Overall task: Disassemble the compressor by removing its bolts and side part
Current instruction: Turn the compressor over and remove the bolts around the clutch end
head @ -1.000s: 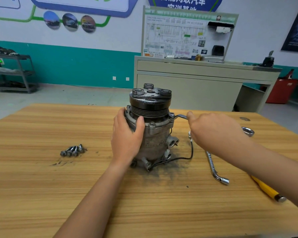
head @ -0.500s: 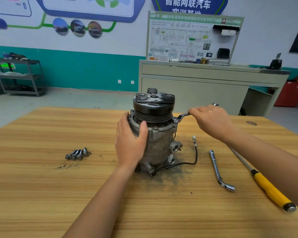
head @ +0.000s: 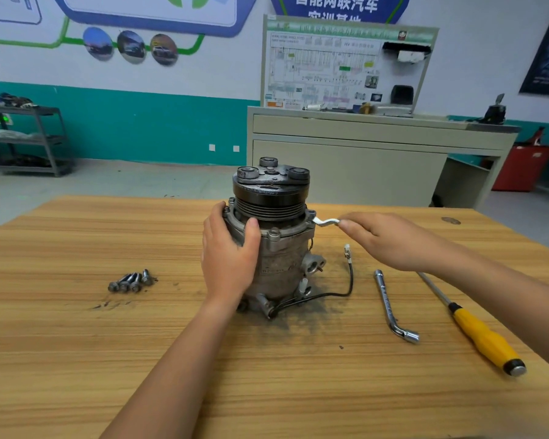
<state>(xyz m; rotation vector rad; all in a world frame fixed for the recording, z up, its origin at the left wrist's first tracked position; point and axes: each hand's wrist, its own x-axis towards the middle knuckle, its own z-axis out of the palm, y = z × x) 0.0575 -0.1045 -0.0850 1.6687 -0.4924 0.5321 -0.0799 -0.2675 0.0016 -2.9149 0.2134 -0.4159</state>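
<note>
The grey compressor stands upright on the wooden table, its black pulley on top. My left hand grips its left side, thumb on the flange just below the pulley. A bolt head shows on the front of the flange. My right hand holds a silver wrench whose end sits on a bolt at the flange's right edge; the hand hides most of the wrench. Several removed bolts lie together on the table to the left.
An L-shaped socket wrench and a yellow-handled screwdriver lie right of the compressor. A black wire with a white connector trails from the compressor's base. Dark grime surrounds the base. A grey cabinet stands behind the table.
My right hand swung the wrench away from me, then partly back toward me, on the right-hand flange bolt. My left hand stayed on the compressor. The camera moved closer.
</note>
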